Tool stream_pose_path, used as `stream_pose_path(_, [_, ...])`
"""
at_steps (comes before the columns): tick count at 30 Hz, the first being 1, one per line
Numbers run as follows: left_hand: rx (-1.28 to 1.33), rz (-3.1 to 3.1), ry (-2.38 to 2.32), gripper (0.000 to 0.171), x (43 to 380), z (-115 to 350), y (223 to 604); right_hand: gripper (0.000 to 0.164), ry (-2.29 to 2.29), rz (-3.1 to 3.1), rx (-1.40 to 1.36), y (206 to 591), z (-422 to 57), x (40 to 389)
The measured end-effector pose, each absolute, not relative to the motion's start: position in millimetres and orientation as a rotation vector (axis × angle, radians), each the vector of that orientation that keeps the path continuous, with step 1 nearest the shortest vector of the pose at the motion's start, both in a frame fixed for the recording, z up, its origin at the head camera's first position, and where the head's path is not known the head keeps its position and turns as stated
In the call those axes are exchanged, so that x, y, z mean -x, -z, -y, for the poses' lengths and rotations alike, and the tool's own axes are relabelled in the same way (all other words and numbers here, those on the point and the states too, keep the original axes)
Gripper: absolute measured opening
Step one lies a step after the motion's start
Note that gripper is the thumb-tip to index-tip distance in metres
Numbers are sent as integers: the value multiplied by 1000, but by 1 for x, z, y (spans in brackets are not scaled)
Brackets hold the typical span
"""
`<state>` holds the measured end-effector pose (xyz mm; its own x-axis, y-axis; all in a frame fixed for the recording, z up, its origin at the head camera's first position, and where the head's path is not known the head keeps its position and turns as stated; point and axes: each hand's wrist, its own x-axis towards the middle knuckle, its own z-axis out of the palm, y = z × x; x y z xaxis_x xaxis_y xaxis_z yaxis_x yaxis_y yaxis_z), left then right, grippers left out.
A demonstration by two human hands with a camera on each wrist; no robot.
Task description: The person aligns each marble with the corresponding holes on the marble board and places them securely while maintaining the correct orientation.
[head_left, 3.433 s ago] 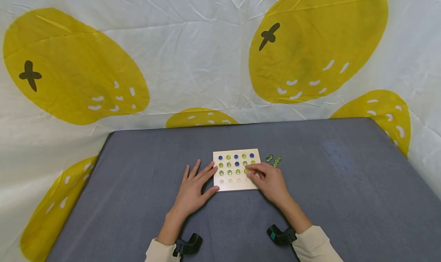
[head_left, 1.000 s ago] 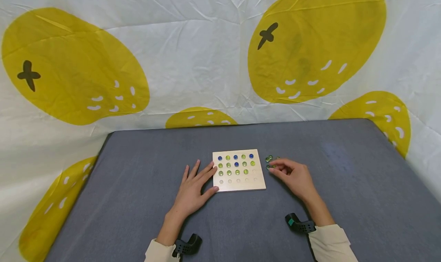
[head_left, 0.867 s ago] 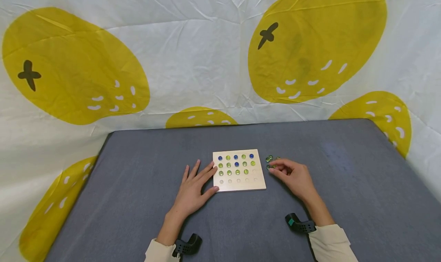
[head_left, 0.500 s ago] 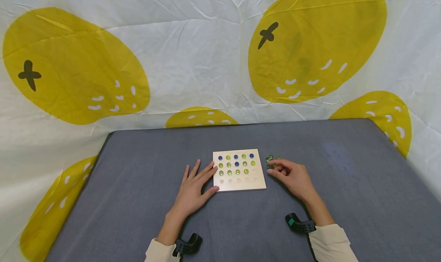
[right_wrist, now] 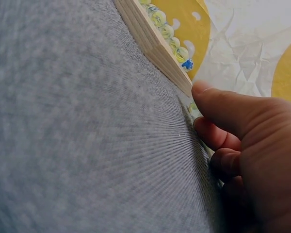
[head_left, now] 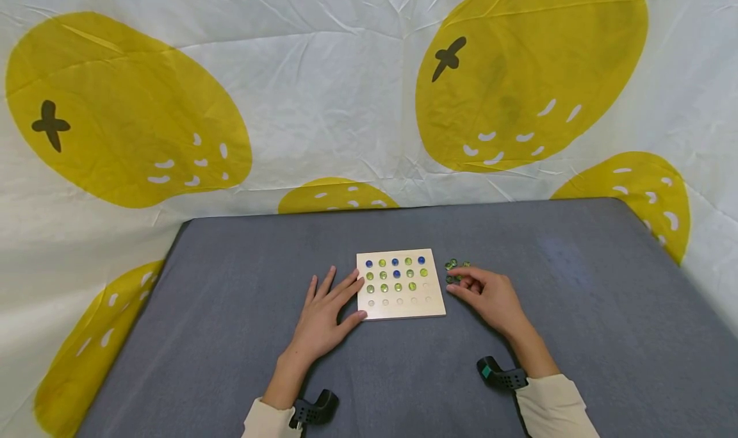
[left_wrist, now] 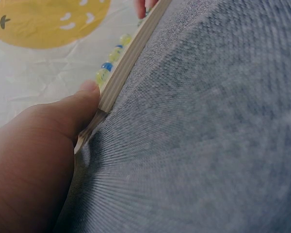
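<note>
A pale wooden board [head_left: 421, 302] with rows of round hollows lies on the table. Blue and green glass beads [head_left: 398, 287] fill the upper rows; the nearest row is bare, as is the right end of the row above it. My left hand [head_left: 318, 323] rests at the board's left edge, fingers spread and tips on it. Just right of the board, my right hand [head_left: 490, 297] is bent over loose green beads [head_left: 453, 263]. Its thumb and index finger stand apart around one green bead [head_left: 449, 279]. The curled fingers partly hide the others.
A grey cloth covers the table [head_left: 576, 335]. Behind it hangs a white sheet [head_left: 323, 105] printed with yellow shapes. Each wrist wears a black device, one on the left wrist [head_left: 316, 409] and one on the right wrist [head_left: 501, 374].
My right hand has left the board's third row, where a green bead now sits uncovered, and moved right to the loose beads. Lately its thumb and index have parted slightly. My left hand stays.
</note>
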<state>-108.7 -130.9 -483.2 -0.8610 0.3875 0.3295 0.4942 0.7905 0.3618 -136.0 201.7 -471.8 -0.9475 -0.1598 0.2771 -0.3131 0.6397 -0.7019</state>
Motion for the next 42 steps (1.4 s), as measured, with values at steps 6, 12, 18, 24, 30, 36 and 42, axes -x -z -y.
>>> stream_pose_path(6, [690,2737,657,61,109,131,483,19,-1181,2671,-380,473,-202,136])
stream_pose_path(12, [691,2737,647,61,110,131,482,14,-1181,2674,-365,473,-202,137])
stream_pose_path(18, [687,2741,643,61,109,131,482,15,-1172,2694,-370,473,-202,137])
stream_pose_path(24, [686,2740,644,61,109,131,482,15,-1159,2699,-372,473,-202,137])
stream_pose_path(30, [684,2738,647,61,109,131,483,13,-1169,2711,-364,474,-203,137])
stream_pose_path(36, [683,2742,652,61,109,131,483,13,-1226,2697,-366,474,-204,136])
stream_pose_path(42, [686,2744,649,61,109,131,482,15,-1250,2672,-399,473,-205,135])
